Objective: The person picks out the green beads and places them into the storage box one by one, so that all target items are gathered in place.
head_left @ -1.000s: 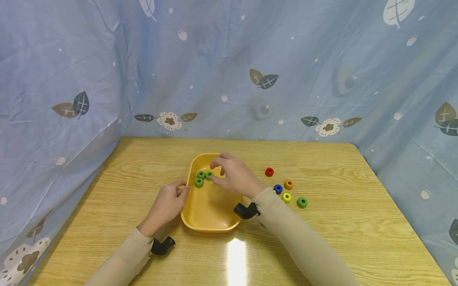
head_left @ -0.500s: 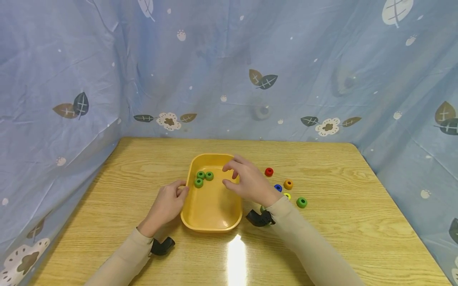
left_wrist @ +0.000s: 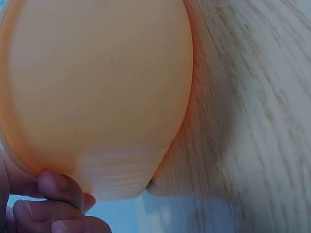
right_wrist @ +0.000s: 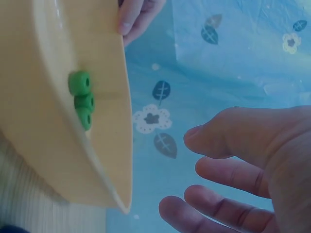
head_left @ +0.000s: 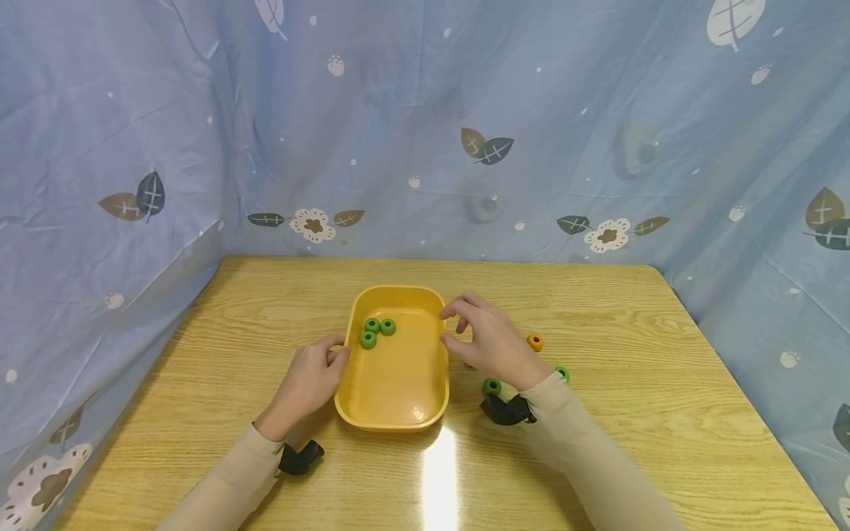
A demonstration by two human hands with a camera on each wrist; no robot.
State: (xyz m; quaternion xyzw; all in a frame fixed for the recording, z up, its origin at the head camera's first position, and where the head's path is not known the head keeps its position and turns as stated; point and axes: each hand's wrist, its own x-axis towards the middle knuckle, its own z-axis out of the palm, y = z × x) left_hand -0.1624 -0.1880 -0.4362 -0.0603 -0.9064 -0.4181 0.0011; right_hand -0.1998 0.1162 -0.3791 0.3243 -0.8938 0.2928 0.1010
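Observation:
A yellow tray (head_left: 398, 405) (left_wrist: 97, 87) (right_wrist: 53, 145) sits mid-table with three green rings (head_left: 375, 330) (right_wrist: 82, 99) near its far left. My left hand (head_left: 335, 350) (left_wrist: 53, 194) grips the tray's left rim, fingers curled over the edge. My right hand (head_left: 457, 326) (right_wrist: 228, 170) hovers just right of the tray, fingers loosely spread and holding nothing. Beside it on the table lie a green ring (head_left: 491, 386), another green ring (head_left: 562, 372) half hidden by the sleeve, and an orange ring (head_left: 535, 341).
The wooden table (head_left: 598, 310) (left_wrist: 252, 121) is enclosed at the back and sides by a blue patterned cloth (head_left: 425, 147). Black wrist mounts (head_left: 300, 457) sit at both sleeves. A light glare lies on the table near the tray's front.
My right hand has drawn back from the green rings in the tray to the table on its right, empty. It now covers the red, blue and yellow rings. The left hand has stayed put.

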